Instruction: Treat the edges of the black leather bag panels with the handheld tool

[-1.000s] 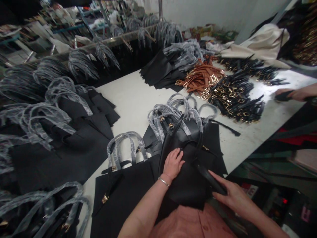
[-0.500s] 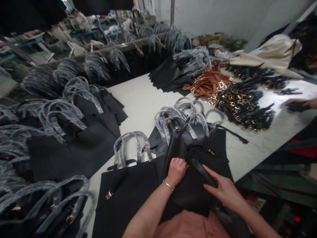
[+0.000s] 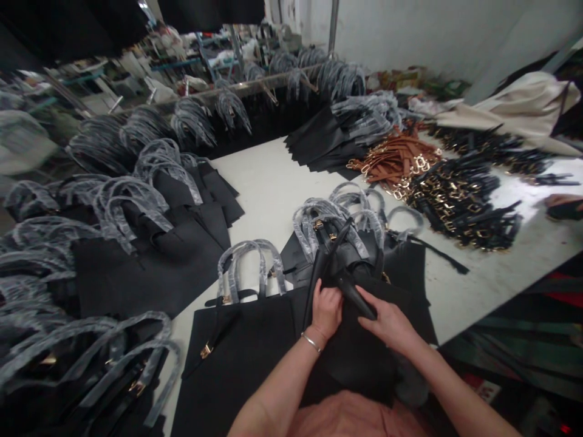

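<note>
Over at the near edge of the white tabletop (image 3: 268, 194), someone's working on a black leather bag (image 3: 350, 352) pulled in close against their salmon shirt (image 3: 346, 419). Left hand (image 3: 327, 312), with a thin bangle (image 3: 312, 343) on the wrist, has its fingers curled into the top of the bag. Looks like a real grip, though the fingertips are buried. Right hand (image 3: 387, 321) lies with fingers spread across a dark strap (image 3: 357, 294); can't tell if that's pinched or only pressed. Working with both hands this close together seems smart, since the leather has less room to twist. The bag's inside is hidden behind the hands. Just left sits a flat black panel (image 3: 241, 346) with plastic-wrapped handles (image 3: 246, 267) and a gold buckle (image 3: 206, 350). Further off are tan straps (image 3: 396, 159), black straps (image 3: 464, 206) and a co-worker's hand (image 3: 562, 206), cut off at the right edge.
</note>
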Demonstrator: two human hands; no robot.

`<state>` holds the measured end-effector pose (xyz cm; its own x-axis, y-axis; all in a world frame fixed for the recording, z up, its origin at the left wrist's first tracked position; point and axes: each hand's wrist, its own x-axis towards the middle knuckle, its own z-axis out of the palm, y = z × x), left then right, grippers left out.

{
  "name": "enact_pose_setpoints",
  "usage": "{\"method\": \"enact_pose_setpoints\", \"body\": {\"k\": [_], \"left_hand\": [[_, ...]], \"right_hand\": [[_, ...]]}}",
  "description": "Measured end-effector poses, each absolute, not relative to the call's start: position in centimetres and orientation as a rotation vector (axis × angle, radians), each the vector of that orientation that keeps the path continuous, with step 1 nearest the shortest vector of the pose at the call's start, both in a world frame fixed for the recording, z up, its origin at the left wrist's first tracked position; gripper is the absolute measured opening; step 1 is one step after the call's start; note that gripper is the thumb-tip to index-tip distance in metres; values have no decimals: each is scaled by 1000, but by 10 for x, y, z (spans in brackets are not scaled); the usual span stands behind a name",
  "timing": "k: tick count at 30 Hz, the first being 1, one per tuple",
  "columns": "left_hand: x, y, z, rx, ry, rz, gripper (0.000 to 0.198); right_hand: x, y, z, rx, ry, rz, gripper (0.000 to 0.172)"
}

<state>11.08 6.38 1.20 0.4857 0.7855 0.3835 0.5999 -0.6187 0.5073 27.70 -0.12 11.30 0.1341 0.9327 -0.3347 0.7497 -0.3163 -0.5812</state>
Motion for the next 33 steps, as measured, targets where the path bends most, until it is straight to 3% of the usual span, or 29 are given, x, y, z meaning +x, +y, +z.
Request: {"method": "enact_pose_setpoints", "body": {"k": [4, 10, 13, 20, 26, 33], "left_hand": [[95, 77, 13, 1778, 1700, 1043, 40], [81, 102, 7, 1197, 1347, 888, 32], [75, 107, 6, 1069, 1238, 841, 23], [68, 98, 14, 763, 994, 787, 33], [78, 99, 25, 641, 914, 827, 31], [86, 77, 42, 537, 786, 731, 33]], "right_hand": [[287, -10, 114, -1991, -1462, 1284, 73], [277, -1, 108, -1778, -1290, 1549, 77], [265, 11, 104, -1726, -1286, 1556, 79], [262, 11, 108, -1728, -1282, 1646, 80], [257, 10, 109, -1786, -1292, 1425, 79], [264, -7, 116, -1842, -1404, 1398, 76]]}}
